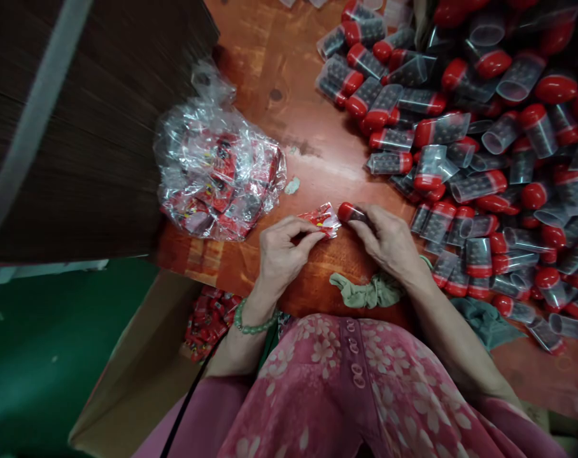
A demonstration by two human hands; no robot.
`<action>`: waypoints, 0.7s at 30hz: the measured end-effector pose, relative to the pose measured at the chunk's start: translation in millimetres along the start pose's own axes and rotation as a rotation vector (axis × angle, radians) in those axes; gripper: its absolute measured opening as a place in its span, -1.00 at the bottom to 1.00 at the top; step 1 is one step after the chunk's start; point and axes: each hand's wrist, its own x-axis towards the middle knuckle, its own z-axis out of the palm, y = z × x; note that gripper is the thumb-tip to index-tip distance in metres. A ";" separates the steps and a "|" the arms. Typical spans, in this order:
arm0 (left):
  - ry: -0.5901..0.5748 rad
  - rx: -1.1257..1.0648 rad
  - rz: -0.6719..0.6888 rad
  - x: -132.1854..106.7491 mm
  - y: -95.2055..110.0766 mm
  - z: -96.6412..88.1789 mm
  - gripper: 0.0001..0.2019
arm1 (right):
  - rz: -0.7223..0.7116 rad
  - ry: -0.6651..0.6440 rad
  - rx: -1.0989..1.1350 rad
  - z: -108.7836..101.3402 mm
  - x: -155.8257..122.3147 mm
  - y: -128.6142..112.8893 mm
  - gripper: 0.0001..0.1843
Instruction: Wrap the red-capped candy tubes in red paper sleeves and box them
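My left hand (285,248) pinches a small clear wrapper with red print (323,220) at its edge, just above the red-brown table (274,76). My right hand (387,240) holds a small red-capped clear tube (350,212), its cap pointing at the wrapper's open end. The two hands are close together at the table's near edge. A green bead bracelet (251,326) is on my left wrist.
A big heap of red-capped clear tubes (475,140) covers the table's right side. A clear plastic bag of red-printed wrappers (217,175) lies left. A green cloth (372,291) sits by my right wrist. A cardboard box with red packets (207,321) stands lower left; a dark board (79,127) rises left.
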 end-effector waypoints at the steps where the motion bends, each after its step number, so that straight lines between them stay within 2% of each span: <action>1: 0.021 -0.032 -0.011 -0.1 2.5 -3.4 -0.97 | -0.005 0.033 0.065 -4.5 -2.7 -0.2 -0.70; 5: 0.034 -0.094 0.001 -2.9 12.8 -14.7 -0.92 | -0.054 0.037 0.222 -22.7 -13.6 -11.4 -0.73; 10: -0.021 -0.089 0.087 -7.6 23.8 -21.4 -0.91 | -0.147 -0.057 0.220 -35.7 -19.3 -27.7 -0.75; 15: -0.061 -0.109 0.157 -14.2 26.8 -21.9 -0.92 | -0.200 -0.230 0.085 -42.6 -22.8 -30.1 -0.70; 21: -0.124 -0.122 0.193 -23.9 19.6 -12.9 -0.90 | -0.220 -0.417 -0.157 -47.3 -23.9 -35.5 -0.66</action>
